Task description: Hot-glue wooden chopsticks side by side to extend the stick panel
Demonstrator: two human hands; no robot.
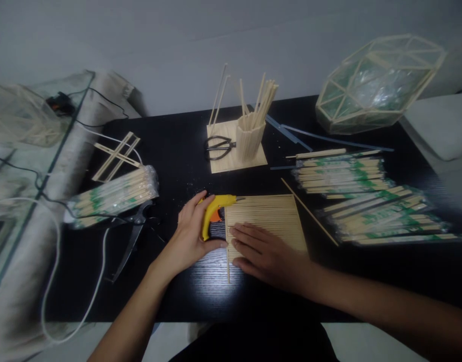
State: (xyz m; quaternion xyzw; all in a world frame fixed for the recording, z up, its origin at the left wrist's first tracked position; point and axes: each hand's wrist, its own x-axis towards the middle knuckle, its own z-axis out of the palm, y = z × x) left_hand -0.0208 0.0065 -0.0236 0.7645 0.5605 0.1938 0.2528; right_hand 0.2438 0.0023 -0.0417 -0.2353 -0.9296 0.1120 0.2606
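1. Your left hand (189, 236) is clenched around the glue gun (215, 211), its nozzle pointing right along the mat's (272, 216) far-left corner.
2. Your right hand (261, 251) lies flat with the fingers straight, grasping nothing and pressing the mat's near-left part onto the table (178, 146).
3. One stick (227, 264) runs along the mat's left edge and juts toward you. A nudge from either hand could likely skew it.
4. Your right fingertips sit just beside the gun, so a hot nozzle or stray glue could burn them.
5. The scissors (135, 236) lie near your left wrist, and a sweep could knock them.
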